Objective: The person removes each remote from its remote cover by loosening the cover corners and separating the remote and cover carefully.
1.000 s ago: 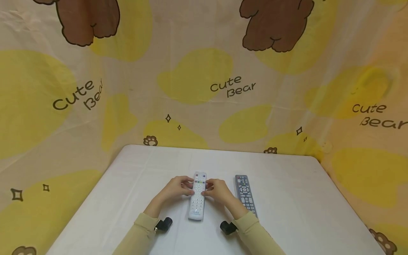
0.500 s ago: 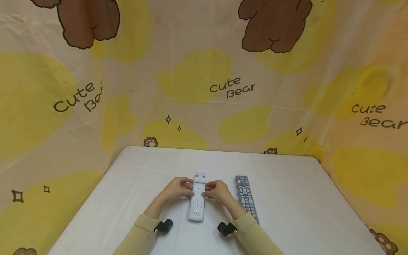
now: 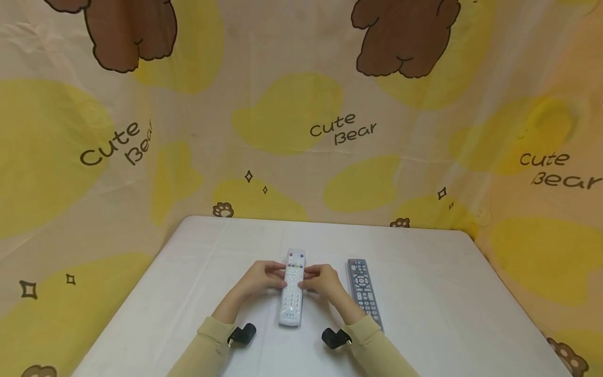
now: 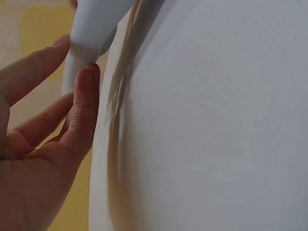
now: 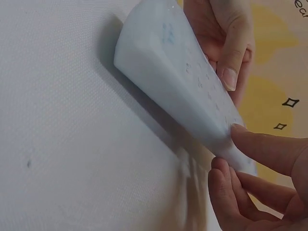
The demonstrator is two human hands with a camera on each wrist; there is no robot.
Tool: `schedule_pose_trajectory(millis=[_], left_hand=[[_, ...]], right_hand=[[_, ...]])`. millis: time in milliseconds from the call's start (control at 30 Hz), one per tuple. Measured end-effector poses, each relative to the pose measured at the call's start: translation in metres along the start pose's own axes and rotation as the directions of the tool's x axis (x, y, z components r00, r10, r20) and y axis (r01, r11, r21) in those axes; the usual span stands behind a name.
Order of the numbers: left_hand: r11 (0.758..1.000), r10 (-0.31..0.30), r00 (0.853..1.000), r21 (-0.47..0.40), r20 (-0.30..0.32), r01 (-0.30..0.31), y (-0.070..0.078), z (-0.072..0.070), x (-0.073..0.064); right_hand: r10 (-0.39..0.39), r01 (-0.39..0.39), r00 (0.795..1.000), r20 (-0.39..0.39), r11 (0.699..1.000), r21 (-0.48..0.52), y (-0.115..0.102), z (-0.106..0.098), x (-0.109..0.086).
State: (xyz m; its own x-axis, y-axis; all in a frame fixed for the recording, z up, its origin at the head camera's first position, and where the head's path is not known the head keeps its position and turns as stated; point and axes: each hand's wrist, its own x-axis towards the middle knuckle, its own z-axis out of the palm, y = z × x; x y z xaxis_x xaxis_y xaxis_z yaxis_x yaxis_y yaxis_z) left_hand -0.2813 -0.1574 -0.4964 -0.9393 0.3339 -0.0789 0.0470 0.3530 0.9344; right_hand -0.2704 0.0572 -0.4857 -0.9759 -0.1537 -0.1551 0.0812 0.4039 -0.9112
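Note:
A white remote control [image 3: 292,293] lies lengthwise between both hands, its buttons facing up. My left hand [image 3: 261,276] pinches its left edge, thumb toward me and fingers beyond. From the other side, my right hand [image 3: 324,280] pinches the right edge at about the same height. In the right wrist view the remote control [image 5: 163,72] stands at a slant, with a shadow on the cloth beneath it. The left wrist view shows the fingers [image 4: 84,96] against the remote's pale side. A grey remote control [image 3: 363,290] rests to the right, its near end partly behind the right forearm.
A white-covered table [image 3: 433,303] carries both remotes. Behind and beside it hangs a yellow and beige curtain [image 3: 282,115] with bear prints. Small black cameras [image 3: 242,333] sit at the wrists, by the beige sleeves.
The far end of the white remote has risen slightly, while its near end stays in about the same place. Both hands keep their grip and have barely moved; the grey remote is still.

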Motion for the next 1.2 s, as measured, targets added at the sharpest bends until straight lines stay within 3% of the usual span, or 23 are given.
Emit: schedule_pose_trajectory(millis=[333,800,1000,1200], left_hand=[[1.0,-0.012,0.999,-0.017,-0.036,0.011,0.01,-0.002,-0.001],[0.992,0.092,0.995,-0.087,-0.047,-0.096,0.025,-0.006,-0.002],[0.984,0.121,0.992,-0.124,-0.038,-0.125,0.033,-0.009,-0.002],[0.985,0.127,0.989,-0.107,-0.072,-0.134,0.036,-0.009,-0.002]], right_hand=[[-0.016,0.016,1.0,-0.024,1.0,0.017,-0.004,-0.005,-0.004],[-0.114,0.121,0.989,-0.097,0.989,0.079,-0.014,-0.007,-0.008],[-0.155,0.169,0.979,-0.135,0.981,0.098,-0.02,-0.008,-0.011],[-0.168,0.185,0.973,-0.16,0.978,0.099,-0.024,-0.008,-0.013]])
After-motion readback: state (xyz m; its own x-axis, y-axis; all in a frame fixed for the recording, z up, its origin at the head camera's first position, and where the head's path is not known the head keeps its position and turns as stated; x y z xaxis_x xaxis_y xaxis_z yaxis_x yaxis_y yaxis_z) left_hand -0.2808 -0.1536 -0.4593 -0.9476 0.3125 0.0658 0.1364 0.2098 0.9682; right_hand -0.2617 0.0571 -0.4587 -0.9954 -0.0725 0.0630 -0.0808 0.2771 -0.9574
